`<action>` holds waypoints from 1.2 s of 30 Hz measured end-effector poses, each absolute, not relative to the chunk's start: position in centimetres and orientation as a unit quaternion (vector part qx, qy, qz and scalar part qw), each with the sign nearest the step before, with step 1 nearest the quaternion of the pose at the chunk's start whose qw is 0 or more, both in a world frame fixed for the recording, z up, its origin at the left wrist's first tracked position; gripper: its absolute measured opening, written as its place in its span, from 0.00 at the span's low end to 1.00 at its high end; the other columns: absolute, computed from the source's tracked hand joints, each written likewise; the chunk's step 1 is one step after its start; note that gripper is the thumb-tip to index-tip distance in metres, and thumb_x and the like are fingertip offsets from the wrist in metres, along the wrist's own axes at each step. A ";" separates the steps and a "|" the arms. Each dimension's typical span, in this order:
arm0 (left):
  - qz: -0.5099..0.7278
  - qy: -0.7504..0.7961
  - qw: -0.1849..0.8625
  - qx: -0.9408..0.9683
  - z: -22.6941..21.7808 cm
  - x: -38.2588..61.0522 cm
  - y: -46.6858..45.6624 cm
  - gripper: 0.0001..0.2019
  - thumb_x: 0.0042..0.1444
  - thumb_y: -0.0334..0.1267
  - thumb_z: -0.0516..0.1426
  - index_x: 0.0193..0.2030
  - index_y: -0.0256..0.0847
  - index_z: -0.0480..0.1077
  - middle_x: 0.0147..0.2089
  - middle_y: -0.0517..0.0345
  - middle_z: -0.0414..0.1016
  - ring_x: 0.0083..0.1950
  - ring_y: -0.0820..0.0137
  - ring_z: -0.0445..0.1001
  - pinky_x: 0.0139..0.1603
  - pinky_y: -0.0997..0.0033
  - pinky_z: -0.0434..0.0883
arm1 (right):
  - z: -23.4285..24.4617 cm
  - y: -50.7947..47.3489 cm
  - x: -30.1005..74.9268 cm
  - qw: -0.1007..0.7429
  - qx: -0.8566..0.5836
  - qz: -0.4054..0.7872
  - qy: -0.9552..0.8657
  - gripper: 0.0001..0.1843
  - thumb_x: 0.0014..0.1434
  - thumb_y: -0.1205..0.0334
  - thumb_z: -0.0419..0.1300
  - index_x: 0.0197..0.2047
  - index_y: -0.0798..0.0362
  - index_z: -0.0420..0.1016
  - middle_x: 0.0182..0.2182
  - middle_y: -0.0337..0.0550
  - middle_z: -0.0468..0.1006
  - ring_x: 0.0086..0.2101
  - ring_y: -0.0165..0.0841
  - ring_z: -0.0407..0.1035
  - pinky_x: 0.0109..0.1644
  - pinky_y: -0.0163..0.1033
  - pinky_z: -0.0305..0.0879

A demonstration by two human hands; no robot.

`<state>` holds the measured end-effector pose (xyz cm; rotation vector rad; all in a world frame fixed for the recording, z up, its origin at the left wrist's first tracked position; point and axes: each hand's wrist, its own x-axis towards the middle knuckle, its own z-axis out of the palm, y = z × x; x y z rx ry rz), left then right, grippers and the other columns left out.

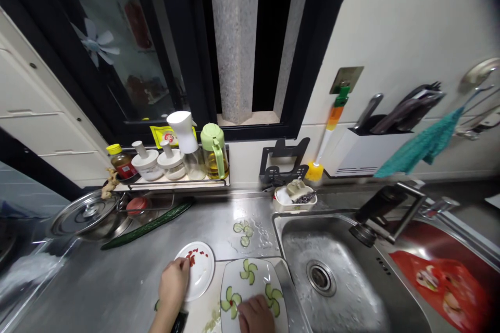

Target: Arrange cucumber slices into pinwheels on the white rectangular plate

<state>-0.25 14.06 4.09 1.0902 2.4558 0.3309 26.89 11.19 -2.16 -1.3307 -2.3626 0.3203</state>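
My left hand (174, 282) reaches over the edge of a small white plate (203, 280), its fingers pinched together beside small red pieces (198, 254). What sits between those fingertips is hidden. My right hand (255, 316) is over the near part of a squarish white plate (261, 270), fingers curled in; whatever they hold cannot be made out. Green cucumber slices on this plate form pinwheels: one at the top (248, 271), one at the right (274, 299), and one at the left (230, 302) with a red piece at its centre.
Loose cucumber slices (244, 230) lie on the wet steel counter. A long cucumber (148, 226) rests near a lidded pan (88, 213). Behind stands a rack (182, 183) of seasoning jars and an oil jug (213, 153). The sink (336, 276) is at right, with a red bag (441, 286) beyond.
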 end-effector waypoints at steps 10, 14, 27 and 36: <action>0.105 0.888 0.213 0.393 4.2 -0.1 14.5 0.20 0.59 0.48 0.45 0.38 0.43 0.76 0.40 0.45 0.81 0.42 0.57 0.79 0.40 0.66 0.67 | -2.4 11.3 27.0 0.189 -0.479 0.109 -0.850 0.11 0.46 0.74 0.58 0.30 0.48 0.73 0.28 0.38 0.74 0.36 0.36 0.63 0.41 0.40 0.57; 0.116 0.884 0.215 0.399 4.3 -0.2 14.3 0.19 0.59 0.46 0.46 0.36 0.43 0.77 0.40 0.46 0.82 0.42 0.59 0.79 0.41 0.68 0.67 | -2.5 11.3 26.8 0.199 -0.480 0.119 -0.846 0.10 0.48 0.73 0.57 0.31 0.49 0.73 0.29 0.39 0.74 0.36 0.36 0.64 0.41 0.40 0.58; 0.300 0.767 0.212 0.526 5.2 5.8 12.6 0.14 0.58 0.45 0.51 0.31 0.44 0.75 0.37 0.56 0.81 0.40 0.67 0.77 0.45 0.71 0.69 | -0.4 12.6 28.8 0.226 -0.516 0.180 -0.806 0.10 0.51 0.73 0.56 0.32 0.49 0.73 0.30 0.41 0.74 0.38 0.38 0.63 0.46 0.43 0.58; 0.284 0.639 0.143 0.700 4.5 13.3 15.5 0.11 0.60 0.33 0.52 0.32 0.42 0.75 0.32 0.55 0.78 0.38 0.68 0.75 0.41 0.69 0.70 | 2.4 14.4 29.5 0.242 -0.557 0.220 -0.763 0.12 0.54 0.75 0.53 0.34 0.51 0.75 0.33 0.43 0.76 0.40 0.40 0.63 0.47 0.45 0.57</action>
